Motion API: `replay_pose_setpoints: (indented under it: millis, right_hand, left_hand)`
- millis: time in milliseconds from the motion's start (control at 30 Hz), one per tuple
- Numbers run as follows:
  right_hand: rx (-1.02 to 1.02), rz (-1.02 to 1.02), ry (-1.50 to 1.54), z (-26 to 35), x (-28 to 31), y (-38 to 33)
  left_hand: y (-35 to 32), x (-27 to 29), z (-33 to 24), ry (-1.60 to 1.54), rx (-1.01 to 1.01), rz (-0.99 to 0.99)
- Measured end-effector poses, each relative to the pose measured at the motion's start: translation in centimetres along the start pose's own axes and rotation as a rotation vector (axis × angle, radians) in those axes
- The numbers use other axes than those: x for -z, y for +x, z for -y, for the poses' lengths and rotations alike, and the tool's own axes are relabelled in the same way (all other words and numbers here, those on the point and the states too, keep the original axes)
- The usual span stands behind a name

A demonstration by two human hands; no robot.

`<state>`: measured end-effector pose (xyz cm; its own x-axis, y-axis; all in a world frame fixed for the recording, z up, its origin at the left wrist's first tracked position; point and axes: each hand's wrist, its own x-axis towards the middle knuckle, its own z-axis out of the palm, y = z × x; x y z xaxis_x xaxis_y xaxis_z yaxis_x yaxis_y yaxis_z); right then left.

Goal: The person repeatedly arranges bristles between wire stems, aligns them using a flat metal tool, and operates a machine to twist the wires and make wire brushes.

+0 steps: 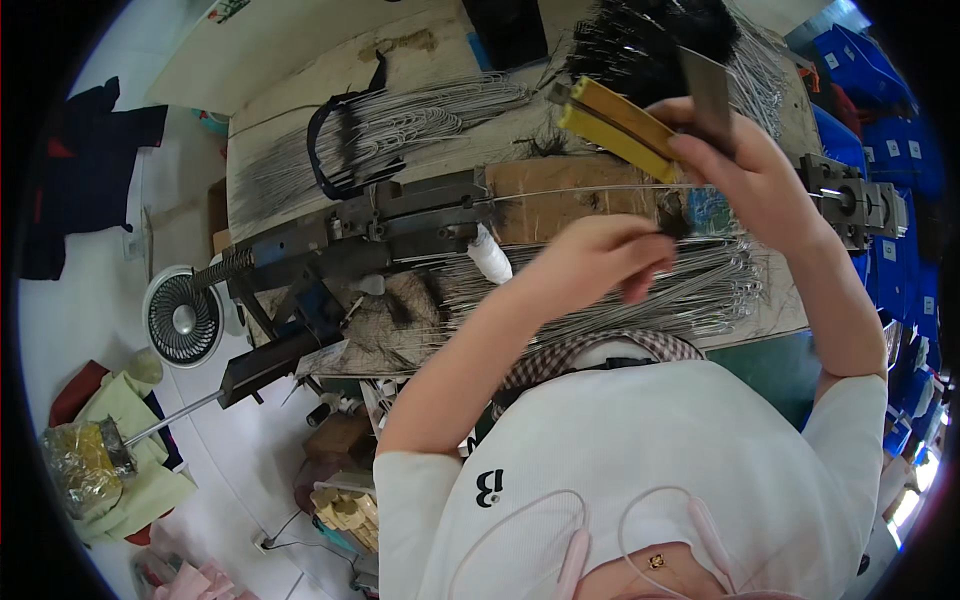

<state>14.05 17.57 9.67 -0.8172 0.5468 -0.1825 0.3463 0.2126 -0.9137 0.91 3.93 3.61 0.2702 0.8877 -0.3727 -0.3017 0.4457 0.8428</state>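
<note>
My left hand [610, 255] is closed in a pinch at the middle of the bench, with a small dark bristle tuft [675, 214] at its fingertips. Up and to the right, my right hand [740, 165] is closed around a flat metal plate [708, 95] that stands up from the grip. A yellow grooved block [618, 125] lies at a slant against the fingers of that hand; whether they also grip it, I cannot tell. Between the two hands a thin metal rod [590, 188] runs across above a brown board [540, 215].
A dark metal fixture [410, 220] holds the rod's left side; a clamp [850, 205] stands at the right. Black bristles [650, 45] are heaped at the back. Bent wires lie behind [420, 115] and in front [690, 300]. A white spool [490, 255] and fan [183, 318] sit left; blue bins [890, 150] right.
</note>
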Motion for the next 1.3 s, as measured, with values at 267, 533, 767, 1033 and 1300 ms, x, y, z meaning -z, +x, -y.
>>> replay_pose_setpoints:
  millis: [267,533,767,1033,1300]
  right_hand:
    - [0.235,0.015,-0.183,-4.7,-1.6,2.6]
    - [-0.009,0.252,-0.202,-2.6,-2.7,3.5]
    - [0.069,0.187,-0.255,-2.5,-2.2,2.9]
    - [0.611,-0.066,-0.635,-1.7,-4.9,-0.9]
    - [0.631,-0.139,-0.865,-2.3,-2.9,0.7]
  left_hand:
    - [1.2,-0.6,3.3,-0.573,-0.075,-0.5]
    - [-3.2,2.1,2.6,-0.599,0.023,-0.331]
    - [-2.3,1.3,2.7,-0.978,-0.172,-0.415]
    - [-3.1,1.4,4.0,-0.91,-0.362,-0.24]
    - [-2.8,1.4,3.6,-0.969,-0.323,-0.26]
